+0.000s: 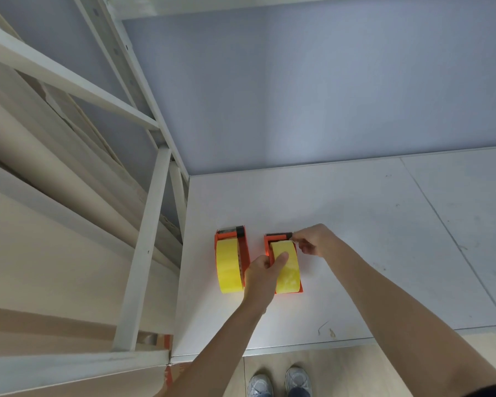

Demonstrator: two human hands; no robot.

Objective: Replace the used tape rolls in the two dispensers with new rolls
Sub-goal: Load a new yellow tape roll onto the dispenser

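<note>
Two orange tape dispensers stand side by side on the white table (355,239), each with a yellow tape roll in it. The left dispenser (241,239) holds a full yellow roll (228,267) and nothing touches it. My left hand (265,272) grips the right dispenser (268,246), thumb lying across its yellow roll (288,275). My right hand (312,240) pinches something small, apparently the tape's end, at the cutter end of that dispenser; what sits between the fingertips is too small to make out.
A white metal shelf frame (143,253) with beige rolls and boards stands directly left of the table. A grey-blue wall panel (298,96) rises behind the table. The table's front edge is near my shoes (278,383). A small scrap (331,332) lies near that edge.
</note>
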